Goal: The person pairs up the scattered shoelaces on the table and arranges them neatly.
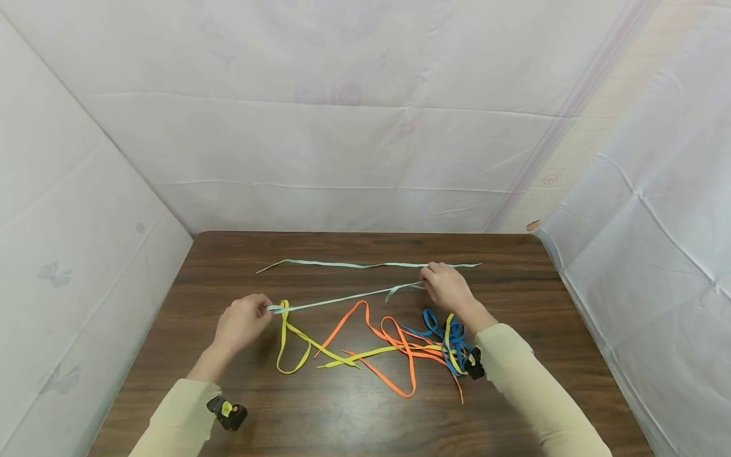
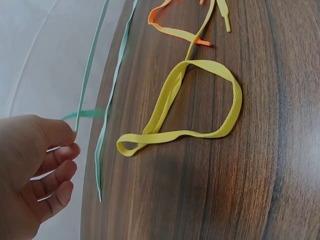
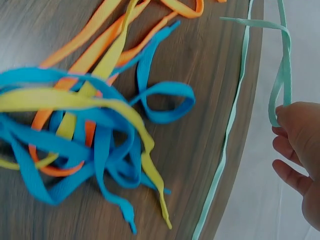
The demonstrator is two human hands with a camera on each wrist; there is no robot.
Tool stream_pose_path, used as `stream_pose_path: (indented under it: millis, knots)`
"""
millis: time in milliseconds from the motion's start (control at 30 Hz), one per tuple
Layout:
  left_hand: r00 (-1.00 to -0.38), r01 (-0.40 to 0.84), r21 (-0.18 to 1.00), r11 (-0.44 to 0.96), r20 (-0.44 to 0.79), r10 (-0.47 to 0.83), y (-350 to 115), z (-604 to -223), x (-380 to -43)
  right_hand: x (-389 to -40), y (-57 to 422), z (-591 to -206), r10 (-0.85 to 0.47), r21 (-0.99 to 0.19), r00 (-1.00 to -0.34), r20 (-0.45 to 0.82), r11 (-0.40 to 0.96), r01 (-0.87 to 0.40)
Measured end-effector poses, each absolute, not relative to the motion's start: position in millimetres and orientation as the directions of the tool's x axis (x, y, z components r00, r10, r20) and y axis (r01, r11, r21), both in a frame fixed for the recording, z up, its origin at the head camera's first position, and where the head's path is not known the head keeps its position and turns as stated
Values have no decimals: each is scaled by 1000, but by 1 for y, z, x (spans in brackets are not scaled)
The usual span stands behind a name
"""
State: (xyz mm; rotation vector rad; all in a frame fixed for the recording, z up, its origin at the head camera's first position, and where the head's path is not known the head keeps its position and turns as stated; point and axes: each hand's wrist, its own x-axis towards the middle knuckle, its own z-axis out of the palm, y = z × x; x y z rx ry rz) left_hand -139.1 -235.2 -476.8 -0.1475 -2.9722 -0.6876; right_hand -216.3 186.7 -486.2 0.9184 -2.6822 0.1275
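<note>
A mint-green shoelace (image 1: pixel 342 299) is stretched above the table between both hands. My left hand (image 1: pixel 241 322) pinches it between thumb and index finger, and a short tail sticks out past the fingers in the left wrist view. The right hand (image 1: pixel 448 287) pinches the lace toward its other end, where a loop and a loose tail (image 3: pixel 250 22) hang off. Farther back, a second mint-green shoelace (image 1: pixel 325 263) lies nearly straight across the table. The right hand overlaps it in the head view.
Nearer the body, a looped yellow shoelace (image 2: pixel 237 102) lies below the held lace. Orange laces (image 1: pixel 412 368) zigzag across the middle into a tangle with blue laces (image 1: pixel 454 339) and yellow at the right. White sheeting (image 1: pixel 342 146) encloses the wooden table (image 1: pixel 342 425) behind and at both sides.
</note>
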Motion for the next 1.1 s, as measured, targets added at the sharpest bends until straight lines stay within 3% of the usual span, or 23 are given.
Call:
stream_pose_path:
  millis: [533, 1100]
  knots:
    - [-988, 131, 434, 891, 135, 79, -248, -473, -142, -218, 227, -480, -515, 6, -802, 303, 842, -539]
    - [-995, 29, 441, 897, 101, -17, -260, -468, -154, -216, 251, -477, -410, -18, -863, 295, 901, -433]
